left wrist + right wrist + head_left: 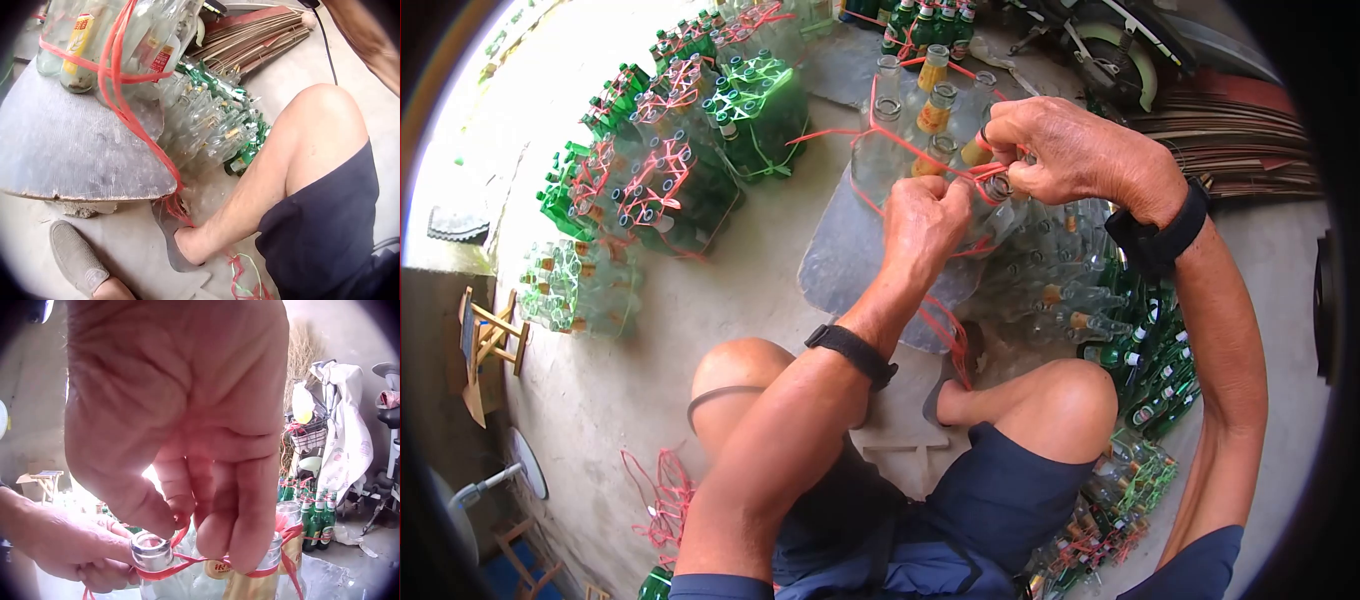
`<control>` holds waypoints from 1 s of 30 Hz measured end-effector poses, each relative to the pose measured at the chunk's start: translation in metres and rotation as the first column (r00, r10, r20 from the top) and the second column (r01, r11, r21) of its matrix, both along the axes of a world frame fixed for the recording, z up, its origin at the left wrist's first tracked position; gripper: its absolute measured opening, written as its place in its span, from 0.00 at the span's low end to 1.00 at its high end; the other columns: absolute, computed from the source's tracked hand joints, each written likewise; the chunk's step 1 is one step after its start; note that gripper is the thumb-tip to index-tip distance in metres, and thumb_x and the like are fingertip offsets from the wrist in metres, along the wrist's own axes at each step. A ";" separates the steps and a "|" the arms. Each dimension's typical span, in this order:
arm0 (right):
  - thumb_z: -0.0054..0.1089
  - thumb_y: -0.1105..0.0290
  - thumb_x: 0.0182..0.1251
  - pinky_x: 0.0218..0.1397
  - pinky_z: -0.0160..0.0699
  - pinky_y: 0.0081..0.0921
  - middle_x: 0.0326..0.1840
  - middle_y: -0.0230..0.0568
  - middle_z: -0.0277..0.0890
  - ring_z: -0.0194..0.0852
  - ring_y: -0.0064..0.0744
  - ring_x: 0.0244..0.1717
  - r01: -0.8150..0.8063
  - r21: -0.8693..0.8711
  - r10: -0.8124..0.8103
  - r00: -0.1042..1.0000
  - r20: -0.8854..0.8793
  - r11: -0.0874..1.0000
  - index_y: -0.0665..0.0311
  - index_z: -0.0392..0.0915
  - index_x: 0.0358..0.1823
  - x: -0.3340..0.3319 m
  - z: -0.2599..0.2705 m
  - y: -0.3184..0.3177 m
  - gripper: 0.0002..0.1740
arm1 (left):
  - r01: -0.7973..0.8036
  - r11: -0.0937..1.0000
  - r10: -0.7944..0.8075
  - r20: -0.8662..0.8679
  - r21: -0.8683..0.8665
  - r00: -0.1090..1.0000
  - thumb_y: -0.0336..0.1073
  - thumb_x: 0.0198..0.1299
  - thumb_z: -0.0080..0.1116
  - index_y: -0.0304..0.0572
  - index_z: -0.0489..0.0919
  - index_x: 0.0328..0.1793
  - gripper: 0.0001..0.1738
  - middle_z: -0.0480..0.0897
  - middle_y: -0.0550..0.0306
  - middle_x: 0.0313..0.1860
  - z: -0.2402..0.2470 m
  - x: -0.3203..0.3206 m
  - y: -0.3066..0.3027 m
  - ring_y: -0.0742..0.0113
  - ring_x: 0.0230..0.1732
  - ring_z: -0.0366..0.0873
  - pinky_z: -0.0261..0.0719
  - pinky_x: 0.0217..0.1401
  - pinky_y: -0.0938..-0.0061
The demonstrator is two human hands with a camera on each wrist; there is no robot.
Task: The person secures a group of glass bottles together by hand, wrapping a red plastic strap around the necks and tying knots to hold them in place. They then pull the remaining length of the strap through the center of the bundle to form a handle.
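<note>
Red plastic twine (115,62) gathers a standing cluster of clear bottles (878,155) on the grey board (840,250) before you, one loop circling their sides and other strands running among the necks, likely to stop them splaying apart. Your left hand (928,215) pinches the twine beside a near bottle's neck, perhaps to hold tension, while your right hand (1070,150), thumb and fingers bent over the mouths, grips the strand close by. Slack twine hangs past the board's near edge, seemingly spare length. On the floor (700,300) to the left, tied bundles (675,190) stand upright; to the right, more bottles (1060,270) lie on their sides, probably stacked to stay within reach.
</note>
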State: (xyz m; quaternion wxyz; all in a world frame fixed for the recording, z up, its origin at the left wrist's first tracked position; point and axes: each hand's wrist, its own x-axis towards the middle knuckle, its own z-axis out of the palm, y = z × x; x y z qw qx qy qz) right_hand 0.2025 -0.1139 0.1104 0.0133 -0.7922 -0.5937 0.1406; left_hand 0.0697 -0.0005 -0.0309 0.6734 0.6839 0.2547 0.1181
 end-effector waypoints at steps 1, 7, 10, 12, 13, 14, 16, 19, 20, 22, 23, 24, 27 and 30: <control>0.59 0.71 0.55 0.47 0.79 0.48 0.36 0.58 0.78 0.80 0.60 0.42 -0.018 -0.003 0.018 1.000 -0.005 1.000 0.73 0.79 0.36 0.002 -0.002 -0.003 0.11 | 0.002 1.000 -0.002 0.004 -0.002 1.000 0.46 0.65 0.64 0.25 0.83 0.26 0.26 0.77 0.45 0.15 0.001 -0.001 -0.001 0.63 0.21 0.77 0.76 0.30 0.57; 0.62 0.73 0.60 0.43 0.78 0.37 0.33 0.45 0.77 0.79 0.42 0.37 0.065 0.080 -0.047 0.976 -0.213 0.995 0.72 0.78 0.36 0.002 -0.002 -0.008 0.08 | 0.029 1.000 -0.029 0.001 0.000 1.000 0.45 0.64 0.62 0.25 0.84 0.27 0.24 0.78 0.46 0.16 -0.001 0.001 0.001 0.64 0.21 0.77 0.76 0.30 0.58; 0.63 0.71 0.67 0.42 0.76 0.34 0.31 0.39 0.77 0.78 0.32 0.36 0.274 0.030 -0.232 0.861 -0.452 0.961 0.70 0.78 0.36 -0.009 0.005 -0.007 0.08 | -0.009 0.998 0.010 0.023 -0.062 1.000 0.44 0.64 0.61 0.25 0.83 0.26 0.24 0.78 0.49 0.15 0.001 0.002 -0.001 0.65 0.21 0.77 0.76 0.30 0.59; 0.64 0.70 0.70 0.41 0.75 0.32 0.31 0.36 0.77 0.76 0.27 0.37 0.397 -0.094 -0.379 0.742 -0.552 0.913 0.69 0.77 0.37 -0.007 0.003 -0.008 0.09 | 0.028 0.998 -0.028 0.016 -0.047 0.999 0.43 0.64 0.62 0.25 0.83 0.25 0.24 0.78 0.50 0.15 0.004 -0.001 0.001 0.67 0.21 0.76 0.75 0.29 0.59; 0.64 0.70 0.71 0.40 0.75 0.33 0.31 0.36 0.77 0.76 0.27 0.36 0.339 0.035 -0.265 0.793 -0.548 0.940 0.69 0.77 0.37 0.000 -0.008 -0.011 0.09 | 0.029 0.998 -0.028 0.017 -0.048 0.999 0.43 0.64 0.62 0.25 0.83 0.25 0.24 0.78 0.50 0.15 0.002 -0.001 0.001 0.67 0.21 0.76 0.75 0.29 0.59; 0.64 0.69 0.72 0.40 0.75 0.33 0.31 0.36 0.76 0.76 0.26 0.36 0.274 0.164 -0.150 0.837 -0.527 0.948 0.69 0.76 0.37 0.006 -0.014 -0.013 0.10 | 0.028 0.998 -0.027 0.030 -0.049 0.999 0.43 0.64 0.61 0.25 0.83 0.25 0.23 0.78 0.50 0.15 0.000 0.000 0.000 0.67 0.22 0.76 0.75 0.29 0.59; 0.63 0.69 0.72 0.39 0.76 0.34 0.30 0.38 0.77 0.77 0.28 0.36 0.258 0.160 -0.157 0.869 -0.469 0.953 0.69 0.76 0.37 0.001 -0.012 -0.012 0.10 | 0.025 0.998 -0.023 0.046 -0.051 0.999 0.42 0.64 0.61 0.26 0.82 0.25 0.23 0.78 0.50 0.15 0.000 0.001 0.002 0.68 0.22 0.76 0.75 0.29 0.59; 0.63 0.68 0.71 0.39 0.77 0.39 0.30 0.43 0.79 0.81 0.38 0.34 0.223 0.146 -0.170 0.936 -0.308 0.964 0.68 0.75 0.37 0.003 -0.004 -0.012 0.09 | 0.128 0.991 -0.128 -0.004 -0.037 0.992 0.45 0.66 0.60 0.26 0.88 0.38 0.22 0.78 0.65 0.25 0.003 -0.002 0.005 0.75 0.29 0.69 0.67 0.30 0.70; 0.63 0.68 0.71 0.39 0.78 0.43 0.30 0.47 0.80 0.83 0.46 0.33 0.201 0.134 -0.172 0.964 -0.201 0.970 0.67 0.76 0.38 0.005 -0.001 -0.012 0.09 | 0.127 0.991 -0.127 0.012 -0.032 0.992 0.45 0.66 0.60 0.26 0.87 0.37 0.22 0.77 0.65 0.25 0.004 -0.002 0.004 0.75 0.29 0.69 0.66 0.30 0.70; 0.64 0.66 0.70 0.40 0.78 0.46 0.30 0.50 0.81 0.83 0.53 0.35 0.166 0.146 -0.155 0.984 -0.083 0.975 0.65 0.76 0.37 0.005 -0.003 -0.015 0.10 | 0.123 0.992 -0.122 0.030 -0.026 0.992 0.44 0.66 0.60 0.26 0.87 0.37 0.22 0.77 0.65 0.24 0.006 -0.003 0.004 0.75 0.29 0.68 0.66 0.30 0.70; 0.64 0.65 0.70 0.40 0.79 0.49 0.31 0.52 0.82 0.83 0.60 0.37 0.131 0.151 -0.138 0.990 0.033 0.980 0.64 0.77 0.37 0.005 -0.005 -0.016 0.10 | 0.120 0.992 -0.120 0.027 -0.027 0.992 0.44 0.66 0.60 0.26 0.87 0.37 0.22 0.76 0.65 0.24 0.006 -0.003 0.004 0.76 0.29 0.68 0.66 0.29 0.70; 0.64 0.65 0.70 0.40 0.79 0.49 0.31 0.52 0.82 0.83 0.60 0.37 0.130 0.152 -0.137 0.990 0.035 0.980 0.64 0.77 0.37 0.007 -0.006 -0.017 0.10 | 0.118 0.993 -0.117 0.025 -0.028 0.993 0.44 0.66 0.60 0.26 0.87 0.37 0.21 0.76 0.66 0.24 0.007 -0.003 0.004 0.76 0.29 0.68 0.66 0.29 0.70; 0.65 0.64 0.69 0.41 0.79 0.52 0.31 0.53 0.83 0.83 0.63 0.40 0.085 0.171 -0.101 0.991 0.085 0.982 0.63 0.78 0.37 0.010 -0.009 -0.019 0.11 | 0.125 0.990 -0.123 0.032 -0.060 0.992 0.43 0.65 0.61 0.25 0.87 0.37 0.21 0.75 0.66 0.23 0.009 -0.004 0.004 0.76 0.28 0.67 0.66 0.29 0.70; 0.64 0.65 0.69 0.42 0.80 0.52 0.32 0.52 0.83 0.83 0.62 0.40 0.043 0.183 -0.062 0.993 0.096 0.982 0.64 0.78 0.38 0.014 -0.012 -0.021 0.10 | 0.121 0.990 -0.119 0.032 -0.067 0.992 0.43 0.65 0.61 0.25 0.87 0.38 0.21 0.75 0.66 0.24 0.013 -0.005 0.004 0.76 0.29 0.68 0.66 0.30 0.71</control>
